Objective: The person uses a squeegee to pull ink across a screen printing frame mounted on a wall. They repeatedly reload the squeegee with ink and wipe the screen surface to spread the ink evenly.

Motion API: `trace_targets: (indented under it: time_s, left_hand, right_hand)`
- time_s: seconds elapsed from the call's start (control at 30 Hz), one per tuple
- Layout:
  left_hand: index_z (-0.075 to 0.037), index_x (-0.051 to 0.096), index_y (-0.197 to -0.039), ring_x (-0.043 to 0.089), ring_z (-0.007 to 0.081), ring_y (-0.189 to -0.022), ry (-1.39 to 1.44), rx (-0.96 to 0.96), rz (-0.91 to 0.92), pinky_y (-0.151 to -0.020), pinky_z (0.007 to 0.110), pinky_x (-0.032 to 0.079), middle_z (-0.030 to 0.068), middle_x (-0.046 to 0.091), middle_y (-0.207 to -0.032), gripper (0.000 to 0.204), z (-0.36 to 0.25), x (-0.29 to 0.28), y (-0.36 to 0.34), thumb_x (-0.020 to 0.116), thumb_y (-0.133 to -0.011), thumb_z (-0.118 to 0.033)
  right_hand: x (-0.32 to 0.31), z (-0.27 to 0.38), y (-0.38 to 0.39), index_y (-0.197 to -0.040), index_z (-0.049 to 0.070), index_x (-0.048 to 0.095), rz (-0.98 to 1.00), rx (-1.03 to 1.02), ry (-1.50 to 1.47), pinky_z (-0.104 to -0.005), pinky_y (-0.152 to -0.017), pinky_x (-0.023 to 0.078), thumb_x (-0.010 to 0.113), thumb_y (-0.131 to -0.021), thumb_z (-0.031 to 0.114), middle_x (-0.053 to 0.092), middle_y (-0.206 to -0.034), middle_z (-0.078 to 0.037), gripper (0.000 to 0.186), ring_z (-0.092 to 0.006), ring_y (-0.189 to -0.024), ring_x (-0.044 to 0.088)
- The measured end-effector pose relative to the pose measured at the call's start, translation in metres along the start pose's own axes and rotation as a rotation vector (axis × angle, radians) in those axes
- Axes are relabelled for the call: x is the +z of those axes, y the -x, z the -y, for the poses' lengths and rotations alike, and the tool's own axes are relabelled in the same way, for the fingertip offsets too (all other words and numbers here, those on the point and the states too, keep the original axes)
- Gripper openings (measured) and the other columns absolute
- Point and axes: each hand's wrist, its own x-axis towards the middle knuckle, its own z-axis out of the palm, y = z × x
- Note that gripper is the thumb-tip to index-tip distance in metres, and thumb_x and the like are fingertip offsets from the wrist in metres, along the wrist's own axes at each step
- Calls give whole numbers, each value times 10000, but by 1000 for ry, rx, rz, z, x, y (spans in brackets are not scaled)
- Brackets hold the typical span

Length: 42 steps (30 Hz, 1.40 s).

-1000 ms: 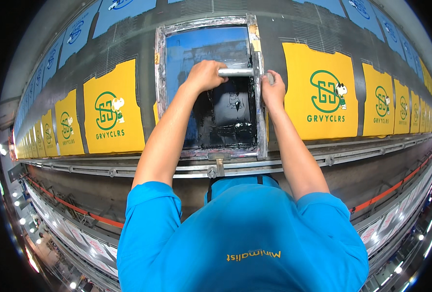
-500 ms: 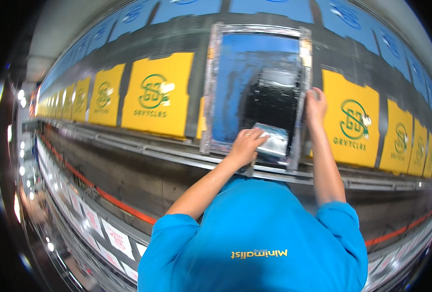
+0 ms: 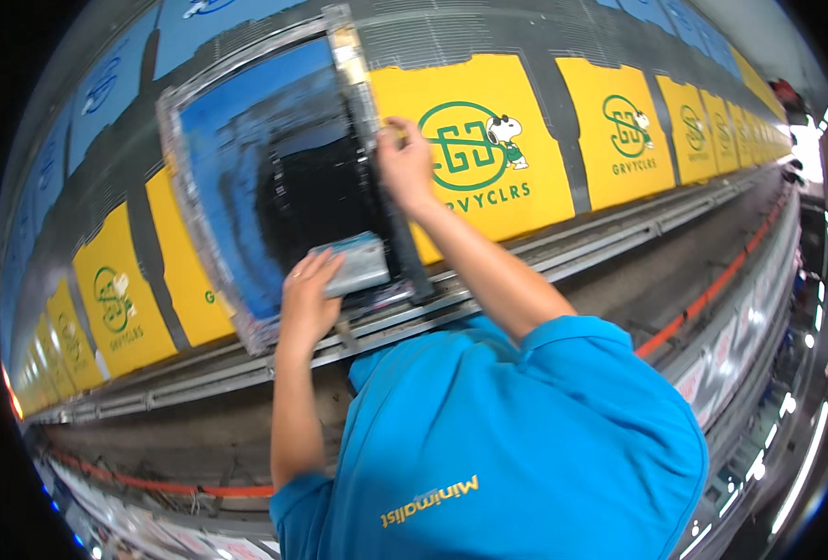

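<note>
A screen-printing frame (image 3: pixel 350 58) with silvery taped edges lies on the long dark table in front of me. Its blue mesh (image 3: pixel 232 163) carries a patch of wet black ink (image 3: pixel 316 191) right of the middle. Low in the frame, my left hand (image 3: pixel 309 294) is closed on the left end of a pale grey squeegee (image 3: pixel 363 266). My right hand (image 3: pixel 406 168) rests against the frame's right side with its fingers curled at the edge; the fingertips are partly hidden. Part of a yellow panel shows from under the frame.
Yellow fabric panels (image 3: pixel 489 131) with green prints line the table on both sides of the frame. Blue panels (image 3: pixel 101 79) lie farther back. A metal rail (image 3: pixel 563 229) runs along the near edge. An orange strip (image 3: pixel 713 289) and another table with white panels lie behind me.
My view has turned, so the frame and table appear farther left and tilted. My left hand stays on the squeegee near the frame's lower end, and my right hand stays at its right side.
</note>
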Motion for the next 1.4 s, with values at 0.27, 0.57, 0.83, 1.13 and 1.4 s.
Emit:
trace_targets:
  time_s: [0.27, 0.57, 0.83, 1.13, 1.4]
  left_hand:
    - [-127, 678, -1459, 551, 398, -1436, -154, -12, 79, -1211, 508, 416, 168, 653, -1497, 676, 88, -49, 53, 753, -806, 34]
    - [-121, 730, -1372, 698, 405, -1237, 57, 81, 107, -1054, 431, 550, 196, 729, -1354, 503, 123, -125, -2, 789, -877, -49]
    - [-206, 754, -1328, 721, 389, -1147, 9, 53, 108, -987, 480, 566, 151, 785, -1197, 424, 156, -160, -109, 792, -906, -223]
    - [-208, 813, -1188, 732, 408, -1033, -220, -7, 92, -895, 492, 577, 148, 796, -1052, 300, 170, -156, -164, 785, -893, -255]
    - [-164, 825, -1168, 732, 267, -1058, -225, 73, -86, -929, 425, 502, 62, 796, -1186, 417, 150, -71, -27, 726, -781, -43]
  right_hand:
    - [97, 11, 68, -1321, 139, 701, 20, 42, 95, -472, -783, 563, 711, -990, 274, 761, -898, -183, 357, -360, -845, 750]
    - [119, 11, 82, -1337, 213, 659, 54, 173, 203, -515, -824, 576, 728, -953, 306, 770, -915, -159, 401, -397, -907, 759]
    - [122, 7, 75, -1324, 19, 674, -28, 45, 348, -472, -923, 563, 755, -995, 350, 767, -1076, -215, 473, -382, -1039, 731]
    - [172, 77, 28, -1042, 43, 690, 659, -819, 793, -490, -863, 552, 811, -861, 144, 739, -989, -137, 240, -404, -981, 701]
    - [109, 19, 149, -996, 88, 674, 637, -836, 819, -450, -838, 513, 731, -722, 13, 631, -938, -92, 290, -324, -933, 634]
